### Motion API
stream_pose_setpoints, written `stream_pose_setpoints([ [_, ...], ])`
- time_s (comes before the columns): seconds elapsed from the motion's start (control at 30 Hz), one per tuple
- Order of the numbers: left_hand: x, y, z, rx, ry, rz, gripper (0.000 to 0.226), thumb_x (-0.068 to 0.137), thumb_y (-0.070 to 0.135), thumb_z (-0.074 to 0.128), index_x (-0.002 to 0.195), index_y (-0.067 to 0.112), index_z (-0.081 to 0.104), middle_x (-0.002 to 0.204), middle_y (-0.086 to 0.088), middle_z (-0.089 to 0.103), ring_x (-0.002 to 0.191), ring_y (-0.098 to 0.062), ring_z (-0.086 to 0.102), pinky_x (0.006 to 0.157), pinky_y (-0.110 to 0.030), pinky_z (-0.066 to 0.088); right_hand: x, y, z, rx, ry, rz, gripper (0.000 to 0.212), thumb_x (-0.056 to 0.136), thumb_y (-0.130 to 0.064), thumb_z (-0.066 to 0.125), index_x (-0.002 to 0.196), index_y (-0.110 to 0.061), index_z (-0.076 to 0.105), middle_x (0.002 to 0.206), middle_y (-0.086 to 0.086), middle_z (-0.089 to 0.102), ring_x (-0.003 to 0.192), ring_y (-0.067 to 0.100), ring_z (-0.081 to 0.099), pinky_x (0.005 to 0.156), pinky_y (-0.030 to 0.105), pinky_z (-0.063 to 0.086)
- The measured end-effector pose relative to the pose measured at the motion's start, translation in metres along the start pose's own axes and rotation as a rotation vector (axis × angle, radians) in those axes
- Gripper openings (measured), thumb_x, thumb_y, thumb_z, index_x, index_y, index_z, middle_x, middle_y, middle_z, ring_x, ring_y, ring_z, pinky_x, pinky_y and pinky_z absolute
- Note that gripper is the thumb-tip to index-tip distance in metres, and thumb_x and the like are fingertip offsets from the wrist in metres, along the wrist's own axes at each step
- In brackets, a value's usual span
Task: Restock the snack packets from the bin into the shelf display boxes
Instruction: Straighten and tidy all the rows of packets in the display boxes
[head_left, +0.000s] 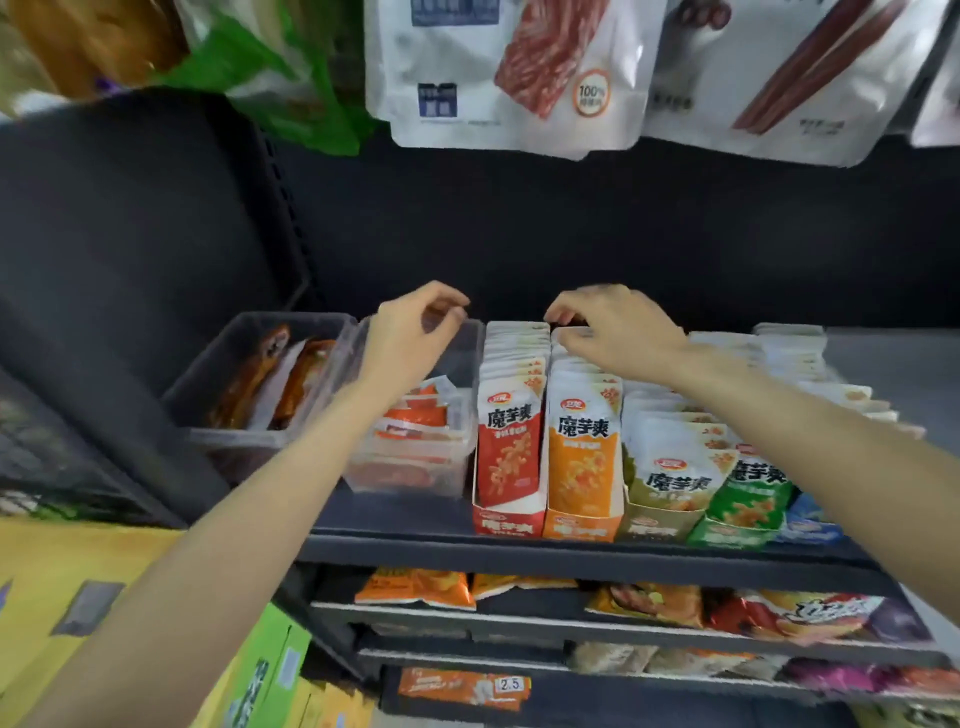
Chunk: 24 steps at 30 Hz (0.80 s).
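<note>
Two hands work at the shelf's rear: your right hand (618, 332) fingers press the orange display box (582, 525) packets upright; your left hand (415, 332), loosely curled, holding nothing, hovers above the clear bin (457, 467).

Clear glossy plastic bin (457, 410); glossy foil-like snack packets (511, 447) in printed cardboard display boxes (508, 522); matt dark shelf (519, 558).
</note>
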<state>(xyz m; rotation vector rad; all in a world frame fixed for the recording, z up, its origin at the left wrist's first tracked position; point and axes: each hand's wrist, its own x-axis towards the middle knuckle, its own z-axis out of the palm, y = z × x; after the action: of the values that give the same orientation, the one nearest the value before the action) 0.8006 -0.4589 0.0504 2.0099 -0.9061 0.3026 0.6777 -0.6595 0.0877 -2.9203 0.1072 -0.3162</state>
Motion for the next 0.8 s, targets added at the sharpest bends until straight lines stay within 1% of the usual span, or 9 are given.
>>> stream_pose_setpoints([
  [0.1, 0.014, -0.006, 0.008, -0.029, -0.132, 0.049, 0.009, 0.088, 0.019, 0.065, 0.096, 0.02, 0.069, 0.091, 0.007, 0.07, 0.081, 0.002, 0.062, 0.077, -0.008, 0.046, 0.006, -0.002, 0.007, 0.001, -0.025, 0.048, 0.029, 0.091, -0.025, 0.053, 0.118, -0.019, 0.061, 0.116, 0.003, 0.063, 0.11, 0.022, 0.054, 0.09, 0.036, 0.044],
  [0.23, 0.021, -0.018, 0.014, 0.06, -0.394, 0.168, 0.026, 0.085, 0.04, 0.067, 0.105, 0.025, 0.069, 0.103, 0.006, 0.064, 0.094, -0.006, 0.06, 0.084, -0.026, 0.05, 0.007, -0.005, 0.012, -0.072, -0.114, 0.041, 0.038, 0.094, -0.031, 0.053, 0.13, -0.02, 0.054, 0.126, 0.005, 0.059, 0.12, 0.029, 0.047, 0.099, 0.042, 0.038],
  [0.33, 0.027, -0.025, 0.016, 0.055, -0.402, 0.217, 0.025, 0.082, 0.038, 0.07, 0.102, 0.023, 0.069, 0.107, 0.005, 0.059, 0.101, -0.008, 0.055, 0.09, -0.03, 0.047, 0.006, -0.007, 0.012, -0.075, -0.195, 0.039, 0.041, 0.096, -0.03, 0.049, 0.136, -0.02, 0.049, 0.13, 0.007, 0.057, 0.125, 0.03, 0.042, 0.103, 0.042, 0.034],
  [0.4, 0.036, -0.024, 0.015, 0.085, -0.447, 0.234, 0.022, 0.083, 0.036, 0.069, 0.102, 0.025, 0.068, 0.107, 0.006, 0.061, 0.1, -0.008, 0.057, 0.089, -0.032, 0.049, 0.006, -0.007, 0.011, -0.034, -0.189, 0.019, 0.04, 0.096, -0.028, 0.051, 0.134, -0.018, 0.052, 0.125, 0.008, 0.059, 0.122, 0.028, 0.044, 0.103, 0.037, 0.032],
  [0.47, 0.045, -0.018, 0.016, 0.156, -0.541, 0.248, 0.021, 0.086, 0.036, 0.065, 0.104, 0.025, 0.067, 0.104, 0.007, 0.066, 0.094, -0.009, 0.061, 0.085, -0.035, 0.052, 0.006, -0.008, 0.01, -0.032, -0.169, -0.024, 0.039, 0.094, -0.031, 0.054, 0.131, -0.018, 0.055, 0.117, 0.007, 0.063, 0.116, 0.027, 0.049, 0.102, 0.038, 0.034],
  [0.53, 0.05, -0.013, 0.022, 0.299, -0.541, 0.297, 0.02, 0.089, 0.038, 0.061, 0.104, 0.025, 0.065, 0.1, 0.006, 0.069, 0.088, -0.01, 0.063, 0.08, -0.036, 0.053, 0.007, -0.009, 0.011, -0.066, -0.167, -0.049, 0.042, 0.092, -0.037, 0.056, 0.13, -0.02, 0.055, 0.115, 0.006, 0.063, 0.115, 0.026, 0.048, 0.101, 0.04, 0.035],
  [0.6, 0.049, -0.014, 0.026, 0.36, -0.474, 0.331, 0.018, 0.089, 0.038, 0.061, 0.102, 0.026, 0.065, 0.095, 0.007, 0.07, 0.084, -0.011, 0.064, 0.077, -0.038, 0.054, 0.006, -0.011, 0.012, -0.115, -0.111, -0.081, 0.042, 0.091, -0.039, 0.057, 0.127, -0.019, 0.054, 0.126, 0.004, 0.057, 0.122, 0.026, 0.043, 0.103, 0.037, 0.034],
  [0.7, 0.044, -0.019, 0.026, 0.287, -0.434, 0.299, 0.019, 0.087, 0.037, 0.064, 0.1, 0.024, 0.065, 0.093, 0.009, 0.069, 0.081, -0.009, 0.064, 0.077, -0.038, 0.054, 0.005, -0.018, 0.012, -0.119, -0.015, -0.178, 0.034, 0.091, -0.038, 0.056, 0.119, -0.019, 0.057, 0.133, 0.001, 0.05, 0.125, 0.023, 0.04, 0.104, 0.033, 0.032],
  [0.8, 0.038, -0.015, 0.021, 0.145, -0.416, 0.282, 0.021, 0.088, 0.03, 0.065, 0.105, 0.019, 0.06, 0.099, 0.007, 0.065, 0.085, -0.008, 0.064, 0.077, -0.037, 0.055, 0.003, -0.024, 0.015, -0.204, -0.041, -0.255, 0.049, 0.085, -0.056, 0.057, 0.119, -0.021, 0.059, 0.126, 0.002, 0.05, 0.118, 0.02, 0.042, 0.096, 0.031, 0.034],
])
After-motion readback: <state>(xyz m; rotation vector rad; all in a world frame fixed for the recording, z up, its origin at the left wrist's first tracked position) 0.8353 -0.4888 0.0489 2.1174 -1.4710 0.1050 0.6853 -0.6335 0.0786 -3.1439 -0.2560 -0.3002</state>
